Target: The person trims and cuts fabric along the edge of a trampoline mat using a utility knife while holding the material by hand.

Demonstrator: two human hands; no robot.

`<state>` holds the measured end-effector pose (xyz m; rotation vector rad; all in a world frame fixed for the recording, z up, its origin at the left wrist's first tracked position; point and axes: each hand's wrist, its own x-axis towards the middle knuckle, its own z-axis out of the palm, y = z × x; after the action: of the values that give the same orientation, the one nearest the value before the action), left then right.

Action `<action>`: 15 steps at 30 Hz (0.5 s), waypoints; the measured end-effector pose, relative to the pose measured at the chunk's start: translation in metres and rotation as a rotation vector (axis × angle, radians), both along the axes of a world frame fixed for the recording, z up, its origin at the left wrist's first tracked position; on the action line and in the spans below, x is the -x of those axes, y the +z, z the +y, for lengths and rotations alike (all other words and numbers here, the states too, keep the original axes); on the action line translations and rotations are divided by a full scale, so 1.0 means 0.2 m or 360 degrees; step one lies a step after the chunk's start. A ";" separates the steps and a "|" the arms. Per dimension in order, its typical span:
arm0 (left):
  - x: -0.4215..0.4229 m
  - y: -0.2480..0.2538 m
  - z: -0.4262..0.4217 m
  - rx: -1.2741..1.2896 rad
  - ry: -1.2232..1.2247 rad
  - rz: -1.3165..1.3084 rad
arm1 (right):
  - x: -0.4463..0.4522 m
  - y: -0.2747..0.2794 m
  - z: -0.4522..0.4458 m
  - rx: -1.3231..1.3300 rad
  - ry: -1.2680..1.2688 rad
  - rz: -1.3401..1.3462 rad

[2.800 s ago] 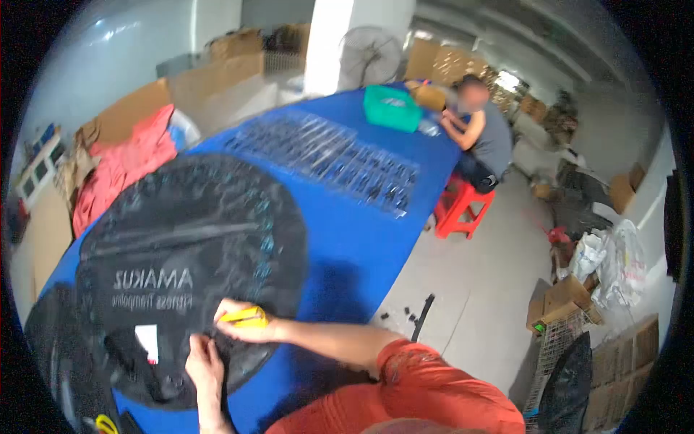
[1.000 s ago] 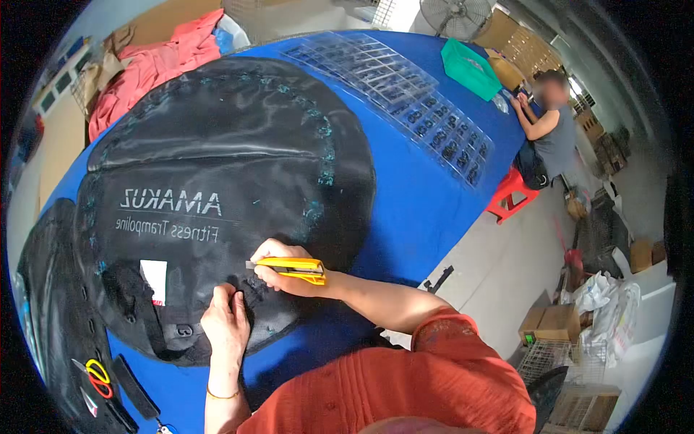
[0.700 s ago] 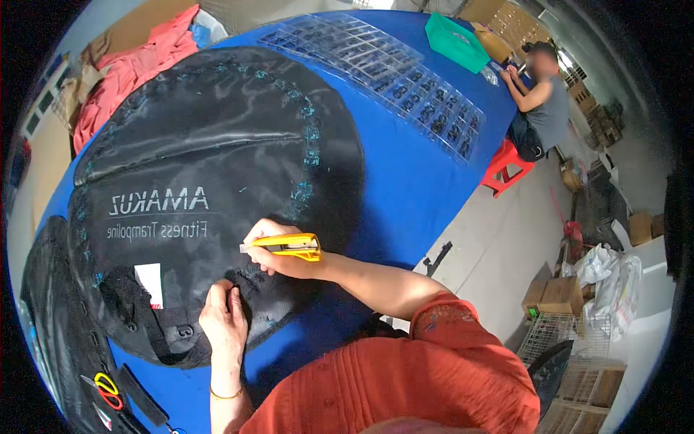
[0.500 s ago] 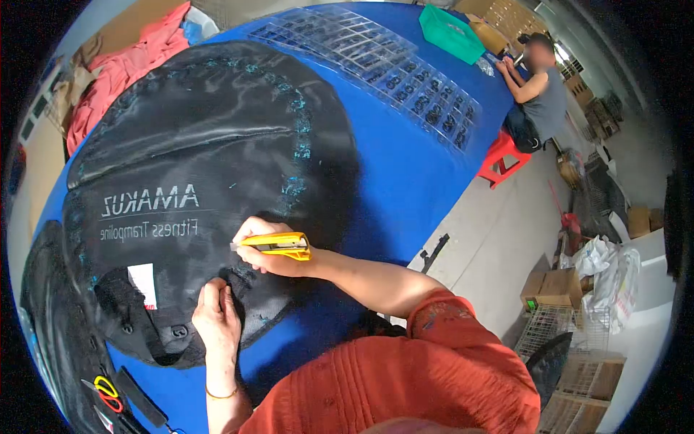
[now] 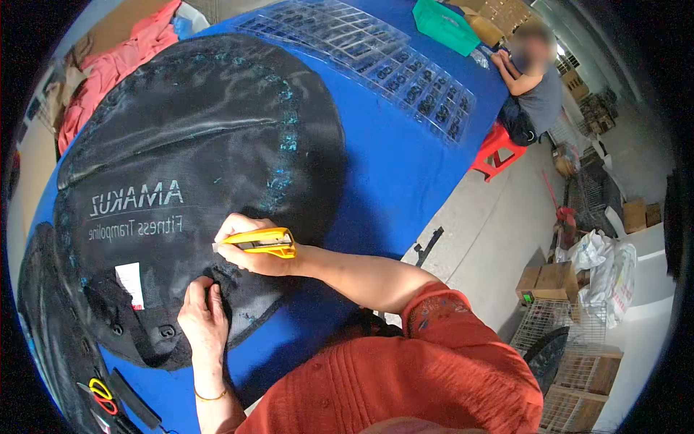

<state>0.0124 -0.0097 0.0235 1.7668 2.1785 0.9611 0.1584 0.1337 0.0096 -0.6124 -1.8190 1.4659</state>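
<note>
A large round black fabric bag (image 5: 238, 159) lies flat, with pale "AMAKUZ Fitness Trampoline" lettering that reads mirrored. Blue-green marks run along its seam. Above its lower right part, my right hand (image 5: 253, 249) is closed around a yellow utility knife (image 5: 271, 241), whose metal tip points left. My left hand (image 5: 204, 318) rests on the bag's lower edge, fingers curled on a bunched fold of the black fabric; the fingertips are partly hidden. Left of that hand are a white label (image 5: 130, 286) and a black strap (image 5: 141, 336).
Scissors (image 5: 103, 396) with yellow and red handles lie at the lower left. Clear trays (image 5: 426, 87) of small dark parts and a green bin (image 5: 444, 29) occupy the blue table's (image 5: 390, 188) far side. A co-worker (image 5: 531, 94) sits on a red stool (image 5: 499, 152).
The whole view has shifted slightly, so the bag and both hands appear a little further left. The knife is still in my right hand, and my left hand keeps its place on the bag.
</note>
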 end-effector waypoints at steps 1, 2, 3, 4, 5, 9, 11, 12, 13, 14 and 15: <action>0.00 0.00 0.00 0.0032 0.0004 -0.0020 | 0.00 0.00 0.00 -0.0025 -0.0011 0.0004; 0.00 0.00 0.00 0.0052 0.0016 -0.0040 | 0.00 0.00 0.00 -0.0023 -0.0015 0.0004; 0.00 0.00 0.00 0.0054 0.0014 -0.0039 | 0.01 0.00 0.00 -0.0044 -0.0056 0.0045; 0.00 0.00 0.00 0.0048 0.0025 -0.0043 | 0.01 0.01 -0.01 -0.0065 -0.0097 0.0087; 0.00 -0.01 0.00 0.0042 0.0036 -0.0046 | 0.01 0.01 -0.01 -0.0063 -0.0098 0.0090; 0.00 -0.01 0.00 0.0055 0.0058 -0.0049 | -0.01 0.04 0.00 -0.0090 -0.0168 0.0062; 0.00 -0.01 0.00 0.0031 0.0030 -0.0034 | -0.01 0.03 0.01 -0.0016 -0.0170 0.0040; 0.00 -0.01 0.00 0.0029 0.0027 -0.0034 | -0.02 0.03 0.01 -0.0018 -0.0173 0.0039; 0.00 -0.01 0.00 0.0031 0.0036 -0.0036 | -0.02 0.03 0.01 0.0020 -0.0145 0.0029; 0.00 -0.01 0.00 0.0033 0.0045 -0.0039 | -0.02 0.03 0.01 0.0057 -0.0116 0.0017; 0.00 -0.01 0.00 0.0030 0.0044 -0.0040 | -0.02 0.03 0.01 0.0054 -0.0117 0.0016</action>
<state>0.0127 -0.0093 0.0216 1.7115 2.1947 0.9601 0.1618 0.1362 0.0156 -0.6807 -1.7484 1.4509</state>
